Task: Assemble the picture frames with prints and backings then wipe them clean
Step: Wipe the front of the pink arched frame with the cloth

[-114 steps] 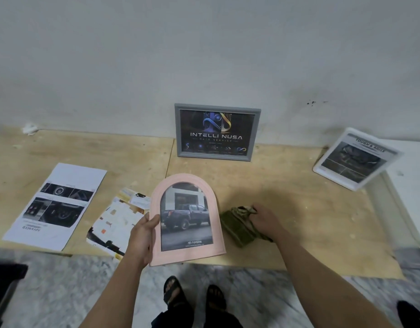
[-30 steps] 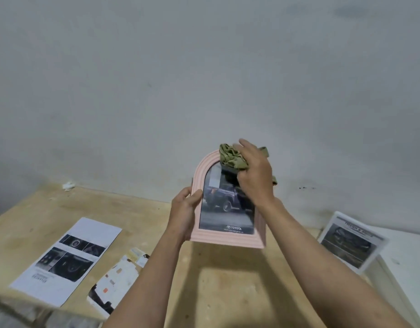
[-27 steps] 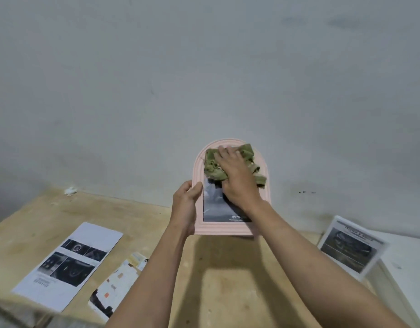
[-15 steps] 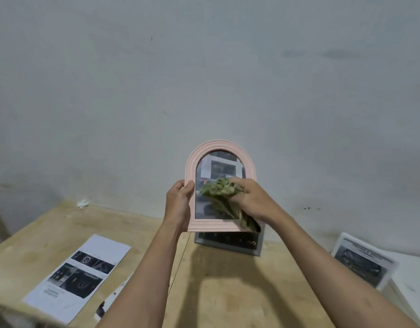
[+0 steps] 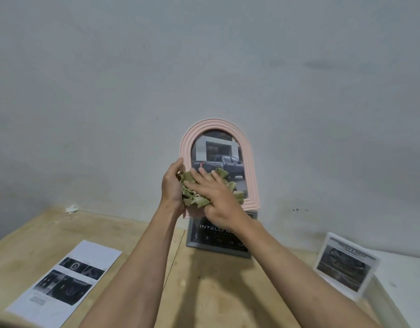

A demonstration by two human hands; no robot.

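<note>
I hold a pink arched picture frame (image 5: 248, 162) upright in the air in front of the wall; it shows a print of a dark pickup truck. My left hand (image 5: 171, 185) grips the frame's lower left edge. My right hand (image 5: 213, 192) presses a crumpled olive-green cloth (image 5: 192, 197) against the lower part of the glass, fingers spread over the cloth. The cloth and hand hide the frame's bottom left part.
A grey rectangular frame (image 5: 216, 247) with a dark print leans on the wall behind my hands, on the wooden table (image 5: 216, 292). A printed sheet (image 5: 67, 280) lies at the left. A white-bordered print (image 5: 346, 263) leans at the right on a white surface.
Since 3.8 s ago I lifted the pink frame and the cloth off the table. In the last second my right hand moved the cloth from the arch top down to the lower left glass.
</note>
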